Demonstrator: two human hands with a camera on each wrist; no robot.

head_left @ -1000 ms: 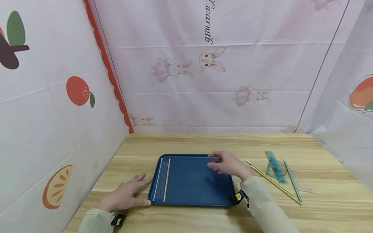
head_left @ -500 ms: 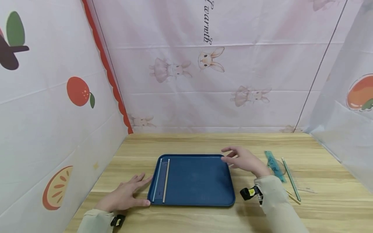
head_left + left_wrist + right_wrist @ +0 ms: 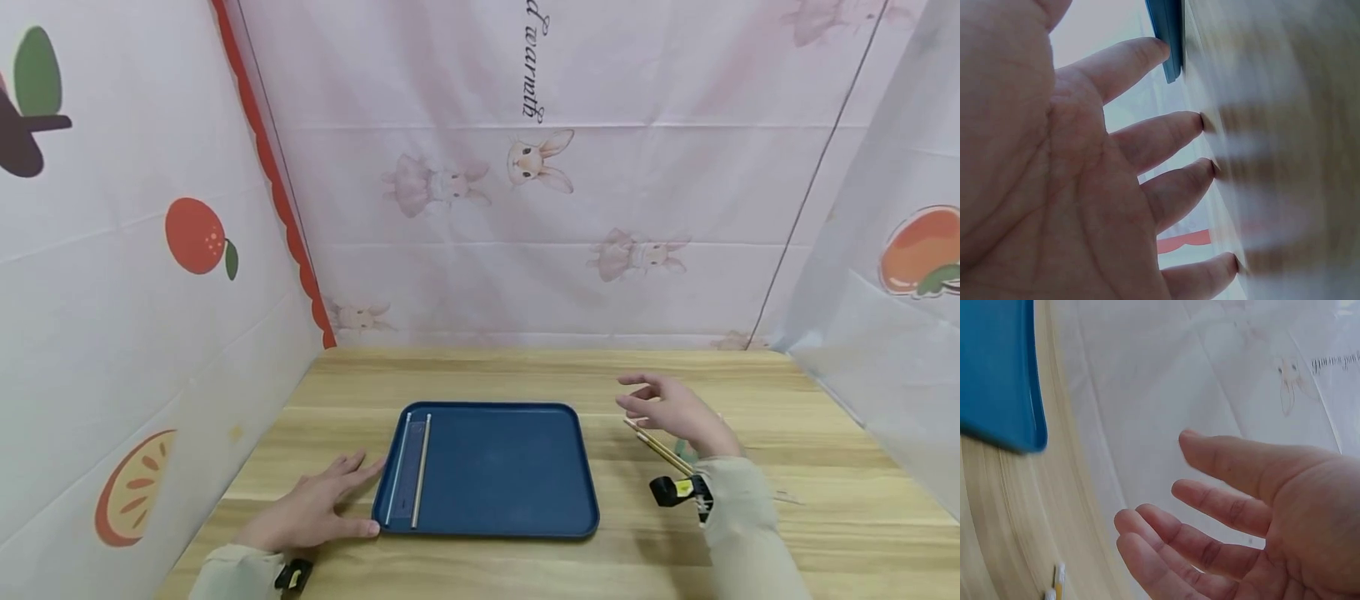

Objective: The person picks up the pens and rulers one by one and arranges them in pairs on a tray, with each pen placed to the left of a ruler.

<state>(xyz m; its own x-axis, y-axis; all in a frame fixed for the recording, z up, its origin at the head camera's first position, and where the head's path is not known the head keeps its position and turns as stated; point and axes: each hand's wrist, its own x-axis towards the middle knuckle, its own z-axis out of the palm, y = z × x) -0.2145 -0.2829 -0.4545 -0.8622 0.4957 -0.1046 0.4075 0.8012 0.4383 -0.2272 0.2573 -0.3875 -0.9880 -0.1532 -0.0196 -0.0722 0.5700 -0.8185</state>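
A dark blue tray (image 3: pixel 502 471) lies on the table. Along its left side lie a purple-tinted ruler (image 3: pixel 407 475), a pale pencil (image 3: pixel 397 475) and a gold pencil (image 3: pixel 422 475). My left hand (image 3: pixel 311 504) is spread at the tray's left edge, thumb at the near corner. In the left wrist view the index fingertip meets the tray's edge (image 3: pixel 1169 44), and the other fingertips rest on the table. My right hand (image 3: pixel 678 415) hovers right of the tray with fingers loosely bent and nothing in them. Just below it lie two gold pencils (image 3: pixel 662 452), partly covered by the arm.
Right of the gold pencils, a green drawing tool (image 3: pixel 685 451) shows only in part behind the right wrist. The end of a clear plastic piece (image 3: pixel 787 497) sticks out beyond the sleeve. Printed cloth (image 3: pixel 465 283) walls the table at the back and both sides.
My right hand has moved right, from over the tray to above the loose pencils, and its arm now covers most of the green tools. The left hand stays at the tray's edge.
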